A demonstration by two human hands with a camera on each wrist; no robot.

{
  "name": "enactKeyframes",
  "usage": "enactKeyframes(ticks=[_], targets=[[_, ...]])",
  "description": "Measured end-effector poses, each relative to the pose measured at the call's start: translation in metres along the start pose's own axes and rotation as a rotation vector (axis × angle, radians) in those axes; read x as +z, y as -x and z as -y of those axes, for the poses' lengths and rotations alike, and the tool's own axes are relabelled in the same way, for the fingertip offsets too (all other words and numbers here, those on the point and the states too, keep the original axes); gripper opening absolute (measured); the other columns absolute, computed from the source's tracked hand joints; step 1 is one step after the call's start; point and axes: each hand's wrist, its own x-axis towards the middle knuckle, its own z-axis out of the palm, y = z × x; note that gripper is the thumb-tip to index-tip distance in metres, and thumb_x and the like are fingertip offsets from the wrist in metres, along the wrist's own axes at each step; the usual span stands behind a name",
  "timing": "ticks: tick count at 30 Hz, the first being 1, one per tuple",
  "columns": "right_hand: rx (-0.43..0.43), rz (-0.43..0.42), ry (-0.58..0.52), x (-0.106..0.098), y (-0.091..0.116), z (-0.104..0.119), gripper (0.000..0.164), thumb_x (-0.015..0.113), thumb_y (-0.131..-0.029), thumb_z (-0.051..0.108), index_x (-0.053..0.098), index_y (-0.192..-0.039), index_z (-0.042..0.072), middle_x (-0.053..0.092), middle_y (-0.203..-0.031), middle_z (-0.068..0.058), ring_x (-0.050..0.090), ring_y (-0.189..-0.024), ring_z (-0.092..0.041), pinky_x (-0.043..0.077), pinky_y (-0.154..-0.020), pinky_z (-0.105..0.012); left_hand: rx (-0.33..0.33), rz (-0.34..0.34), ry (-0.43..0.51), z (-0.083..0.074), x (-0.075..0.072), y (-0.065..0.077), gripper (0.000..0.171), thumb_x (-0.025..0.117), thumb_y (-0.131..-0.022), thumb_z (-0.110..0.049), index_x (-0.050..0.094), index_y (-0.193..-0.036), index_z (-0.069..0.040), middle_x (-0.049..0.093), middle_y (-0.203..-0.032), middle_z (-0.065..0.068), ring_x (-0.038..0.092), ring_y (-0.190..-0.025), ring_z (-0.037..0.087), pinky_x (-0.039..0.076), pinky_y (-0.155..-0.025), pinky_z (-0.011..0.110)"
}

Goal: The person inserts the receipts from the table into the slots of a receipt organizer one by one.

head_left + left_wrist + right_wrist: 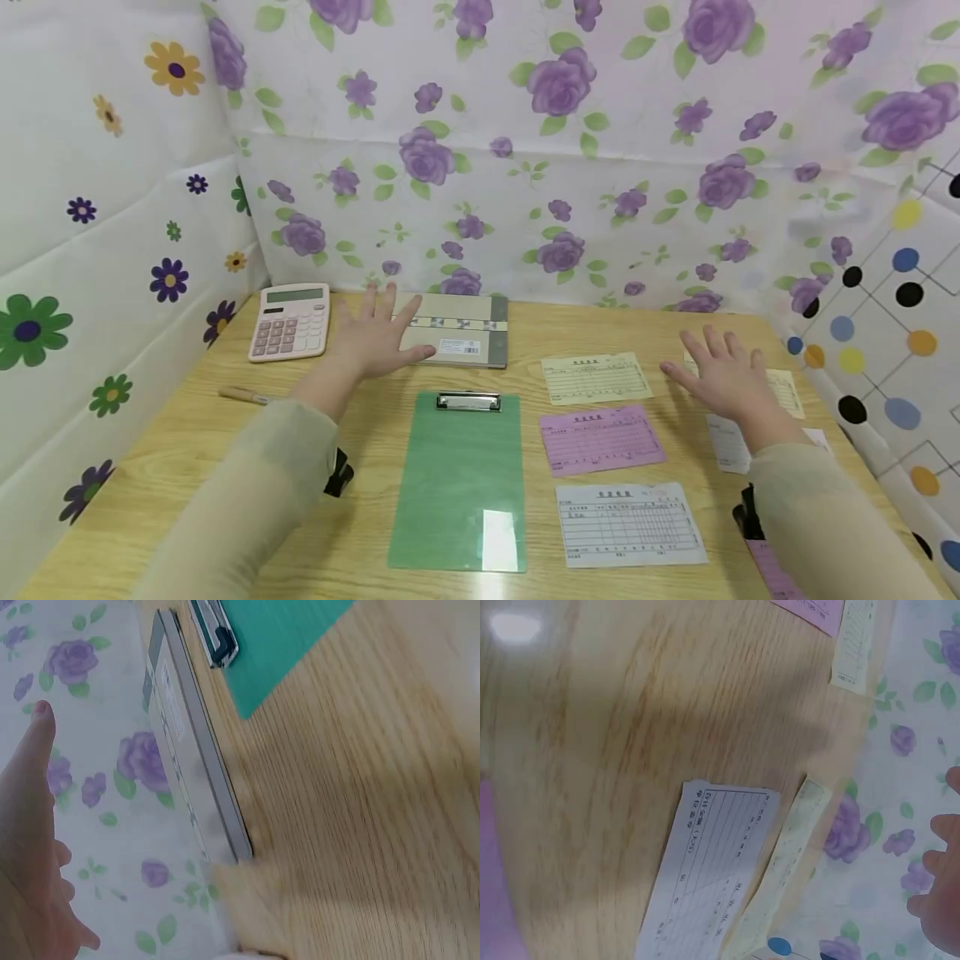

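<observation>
Both hands are held out over the desk with fingers spread and nothing in them. My left hand (372, 337) overlaps the left part of a grey-beige notebook (450, 321) in the head view; in the left wrist view its thumb points up beside the notebook's edge (199, 750). My right hand (723, 375) is over the slips at the right, partly covering a yellow slip (786, 392) and a white slip (726, 442). In the right wrist view, the white slip (705, 870) lies beside the yellow one (780, 862). A green clipboard (457, 483) with a metal clip lies between the arms.
Right of the clipboard lie a yellow slip (596, 379), a pink slip (602, 440) and a white slip (630, 527) with handwriting. A pink calculator (290, 323) and a pen (242, 394) are at the left. Patterned cloth (495, 167) walls the desk's back and sides.
</observation>
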Motion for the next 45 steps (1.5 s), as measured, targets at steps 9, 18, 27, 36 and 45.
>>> enactKeyframes(ticks=[9,18,27,36,45], targets=[[-0.033,0.027,-0.072,0.015,-0.005,0.013,0.085,0.03,-0.09,0.069,0.013,-0.151,0.012,0.005,-0.15,-0.03,-0.004,-0.131,-0.056,-0.003,-0.095,-0.072,0.083,0.01,0.005,-0.03,0.013,-0.001,0.089,0.028,-0.083,-0.078,0.002,-0.152,-0.028,-0.009,-0.154,0.015,-0.014,-0.137,0.04,-0.003,-0.098,0.07],[-0.041,0.031,-0.128,0.037,-0.013,0.017,0.084,0.034,-0.091,0.067,0.02,-0.15,0.009,0.013,-0.149,-0.029,0.005,-0.13,-0.058,0.007,-0.094,-0.074,0.163,0.01,0.054,-0.056,0.029,0.004,0.089,0.032,-0.083,-0.077,0.006,-0.152,-0.027,-0.003,-0.155,0.015,-0.009,-0.138,0.04,-0.001,-0.1,0.068],[-0.065,0.049,-0.19,0.046,-0.021,0.021,0.074,0.043,-0.095,0.053,0.022,-0.149,0.007,0.02,-0.146,-0.03,0.014,-0.125,-0.062,0.013,-0.091,-0.075,0.208,0.011,0.125,-0.067,0.051,0.007,0.087,0.042,-0.084,-0.072,0.013,-0.152,-0.025,-0.001,-0.155,0.015,0.002,-0.14,0.038,0.013,-0.106,0.059],[-0.106,0.066,-0.251,0.043,-0.027,0.026,0.061,0.048,-0.098,0.034,0.03,-0.146,0.002,0.03,-0.14,-0.032,0.019,-0.126,-0.057,0.008,-0.098,-0.069,0.256,0.03,0.204,-0.07,0.063,0.009,0.086,0.055,-0.082,-0.065,0.025,-0.15,-0.023,0.027,-0.15,0.011,0.026,-0.134,0.036,0.023,-0.102,0.059],[-0.086,0.1,-0.289,0.046,-0.034,0.023,0.058,0.053,-0.096,0.031,0.035,-0.144,0.006,0.03,-0.138,-0.035,0.021,-0.123,-0.058,0.015,-0.097,-0.068,0.257,0.03,0.232,-0.069,0.079,0.005,0.083,0.06,-0.081,-0.061,0.03,-0.148,-0.022,0.036,-0.142,0.007,0.032,-0.128,0.031,0.026,-0.101,0.055]])
